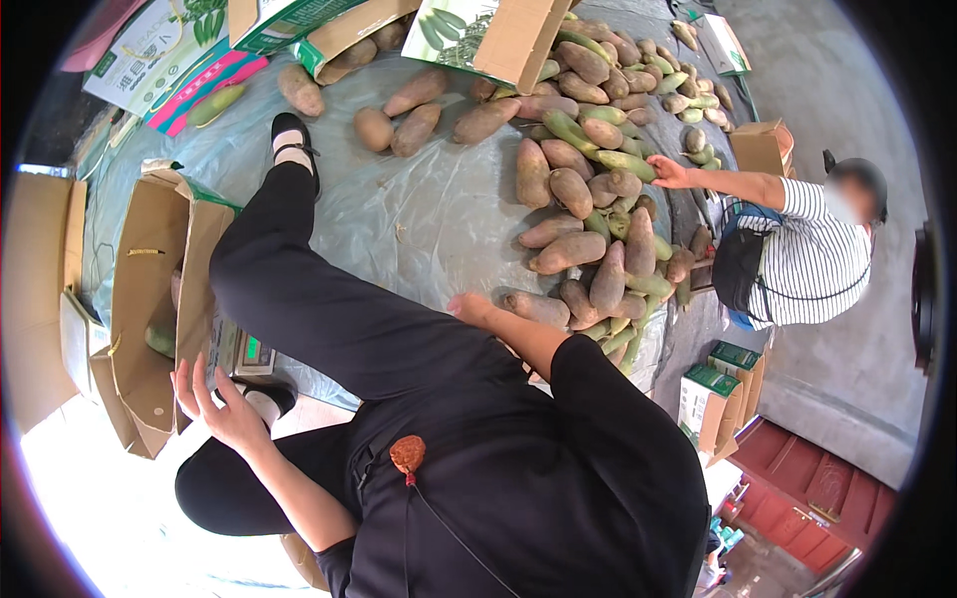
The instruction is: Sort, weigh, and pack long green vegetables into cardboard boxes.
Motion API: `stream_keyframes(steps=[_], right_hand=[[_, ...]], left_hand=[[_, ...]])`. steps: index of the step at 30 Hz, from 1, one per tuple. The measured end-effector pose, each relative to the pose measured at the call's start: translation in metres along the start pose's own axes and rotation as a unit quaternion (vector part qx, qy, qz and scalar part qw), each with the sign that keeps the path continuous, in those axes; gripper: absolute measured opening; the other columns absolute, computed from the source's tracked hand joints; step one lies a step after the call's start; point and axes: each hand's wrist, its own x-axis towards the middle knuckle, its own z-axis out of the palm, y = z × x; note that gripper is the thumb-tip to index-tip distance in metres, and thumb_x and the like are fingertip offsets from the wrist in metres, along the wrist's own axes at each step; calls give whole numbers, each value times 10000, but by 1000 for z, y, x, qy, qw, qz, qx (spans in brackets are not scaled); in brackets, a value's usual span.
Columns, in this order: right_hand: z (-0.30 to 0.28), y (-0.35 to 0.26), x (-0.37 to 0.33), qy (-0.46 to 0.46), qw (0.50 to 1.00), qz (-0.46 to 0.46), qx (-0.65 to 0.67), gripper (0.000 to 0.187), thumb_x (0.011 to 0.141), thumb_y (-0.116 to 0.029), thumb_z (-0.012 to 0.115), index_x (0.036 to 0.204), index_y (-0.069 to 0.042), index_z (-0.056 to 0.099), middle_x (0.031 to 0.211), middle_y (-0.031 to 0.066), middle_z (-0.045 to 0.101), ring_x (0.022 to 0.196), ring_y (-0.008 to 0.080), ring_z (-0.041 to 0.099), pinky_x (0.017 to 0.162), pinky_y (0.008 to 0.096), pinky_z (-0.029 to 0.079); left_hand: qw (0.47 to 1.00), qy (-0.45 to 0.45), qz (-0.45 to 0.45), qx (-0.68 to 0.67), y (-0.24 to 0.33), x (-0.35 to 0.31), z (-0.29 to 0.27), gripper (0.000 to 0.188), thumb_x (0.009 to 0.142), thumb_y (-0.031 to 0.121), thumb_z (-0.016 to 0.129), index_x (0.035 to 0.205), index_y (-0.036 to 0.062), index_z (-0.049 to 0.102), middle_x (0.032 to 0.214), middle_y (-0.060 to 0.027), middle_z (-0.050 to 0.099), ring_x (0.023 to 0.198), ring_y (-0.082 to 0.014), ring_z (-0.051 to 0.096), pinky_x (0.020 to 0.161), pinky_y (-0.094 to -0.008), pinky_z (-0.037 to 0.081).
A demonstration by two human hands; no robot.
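My left hand [214, 401] has its fingers spread and holds nothing. It hovers beside the open cardboard box [153, 261], whose inside shows a green and a reddish root, partly hidden by the wall. That box stands next to a scale [254, 357] with a lit green display. Near my thigh, my right hand [469, 307] is loosely curled, with nothing visible in it. Just right of it lies a brownish-pink radish-like root [536, 309], at the edge of a large heap of similar muddy and green roots [570, 252].
Across the heap, a person in a striped shirt [817, 254] reaches a hand [671, 172] to a green root. Printed cartons [518, 45] stand at the far side. Several loose roots [416, 130] lie on plastic sheeting [399, 224]. More boxes [710, 397] stand at the right.
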Motion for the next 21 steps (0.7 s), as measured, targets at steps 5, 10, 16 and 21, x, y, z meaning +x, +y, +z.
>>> stream_keyframes(steps=[5,10,16,21], right_hand=[[-6,1,-13,-22,999,24,38,345,777,-275,649,1080,-110,663,1072,129,673,1023,319,621,881,399,481],[-15,26,-4,62,998,10,9,333,721,-257,699,1025,-124,686,1073,161,658,1065,319,599,924,384,470],[-9,17,2,47,998,28,-6,325,738,-262,679,1030,-119,688,1042,156,669,1028,327,616,898,389,485],[1,28,18,45,999,-28,3,321,746,-278,680,1018,-108,687,1011,167,674,971,358,630,864,409,495]], left_hand=[[966,-14,-107,-234,27,-2,-32,174,901,37,557,740,-26,576,1089,-115,591,1127,-273,537,930,-390,436],[819,-258,141,-493,126,6,-93,237,877,150,536,732,-10,635,972,-128,631,1050,-310,592,951,-493,419],[608,-356,286,-650,188,9,-131,237,762,60,682,993,11,678,994,-101,652,1037,-323,618,1026,-626,326],[557,-489,318,-591,182,26,-140,254,782,222,599,975,84,691,953,-64,633,1053,-255,592,1010,-560,379]])
